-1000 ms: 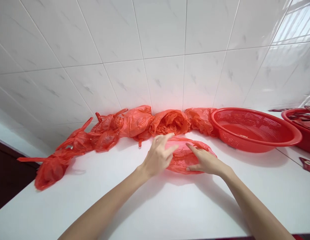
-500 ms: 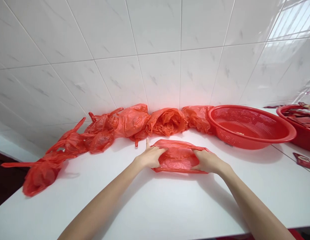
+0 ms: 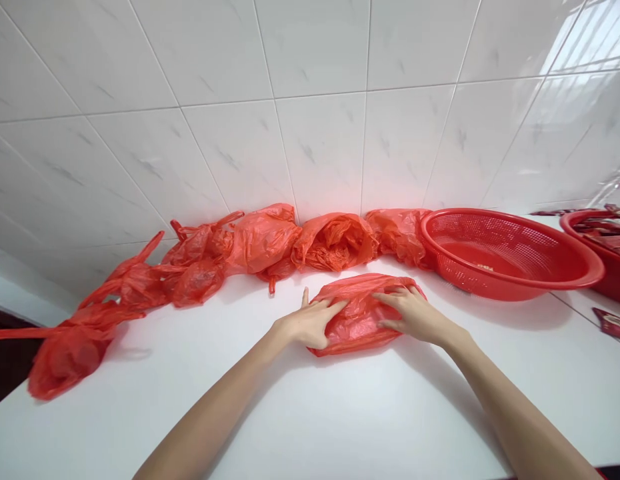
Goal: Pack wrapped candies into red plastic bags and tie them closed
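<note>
A thin red plastic bag [image 3: 363,327] lies on the white counter in front of me, its mouth loose and facing me. My left hand [image 3: 310,325] is at the bag's left side, fingers spread, with one finger sticking up outside the bag. At the right side, my right hand [image 3: 413,313] has its fingers apart, reaching over the bag's mouth. Both hands touch the plastic without closing round it. Folds of the bag partly cover some fingertips.
Several filled or crumpled red plastic bags [image 3: 263,240] line the tiled wall. To the right stands a red colander [image 3: 520,283] with small pale bits inside. Beyond it are a red basin [image 3: 610,267] of dark red packets and one loose packet [image 3: 613,322] on the white counter [image 3: 350,413].
The bag's mouth, stretched wide between both hands before, has slackened and its upper side sags inward. My fingers have spread more over the plastic. The view has shifted slightly.
</note>
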`<state>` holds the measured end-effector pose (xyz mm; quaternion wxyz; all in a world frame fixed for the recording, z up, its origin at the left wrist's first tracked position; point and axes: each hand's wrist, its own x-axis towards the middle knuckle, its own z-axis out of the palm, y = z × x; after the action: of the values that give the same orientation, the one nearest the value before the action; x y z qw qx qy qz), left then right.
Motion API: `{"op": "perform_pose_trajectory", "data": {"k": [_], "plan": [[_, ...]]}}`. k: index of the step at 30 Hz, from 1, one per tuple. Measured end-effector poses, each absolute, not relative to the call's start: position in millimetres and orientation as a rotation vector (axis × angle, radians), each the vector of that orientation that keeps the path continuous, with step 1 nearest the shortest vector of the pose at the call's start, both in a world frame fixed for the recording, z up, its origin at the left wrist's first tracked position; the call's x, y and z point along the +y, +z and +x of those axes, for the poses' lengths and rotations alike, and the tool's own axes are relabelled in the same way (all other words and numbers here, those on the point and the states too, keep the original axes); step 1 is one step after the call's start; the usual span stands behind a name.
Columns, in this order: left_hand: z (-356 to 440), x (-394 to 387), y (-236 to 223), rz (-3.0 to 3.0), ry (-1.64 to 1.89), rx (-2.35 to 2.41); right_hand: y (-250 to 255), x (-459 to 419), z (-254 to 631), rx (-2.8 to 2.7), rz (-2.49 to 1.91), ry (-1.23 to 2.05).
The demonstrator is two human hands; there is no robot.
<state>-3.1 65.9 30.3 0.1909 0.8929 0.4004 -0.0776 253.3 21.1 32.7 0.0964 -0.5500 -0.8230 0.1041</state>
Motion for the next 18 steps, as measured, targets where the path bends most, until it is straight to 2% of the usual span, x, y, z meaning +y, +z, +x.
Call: {"op": "perform_pose_trajectory", "data": {"k": [4,10,18], "plan": [[-8,69,29,2.496,-0.167,1.161,27,26,254,-2.491,-1.812,0.26],[-1,63,22,2.589,0.306,1.093,26,25,255,-2.552,-1.93,0.222],[-5,72,11,2.57,0.256,1.186,27,25,253,-2.365,-2.125,0.353]]}}
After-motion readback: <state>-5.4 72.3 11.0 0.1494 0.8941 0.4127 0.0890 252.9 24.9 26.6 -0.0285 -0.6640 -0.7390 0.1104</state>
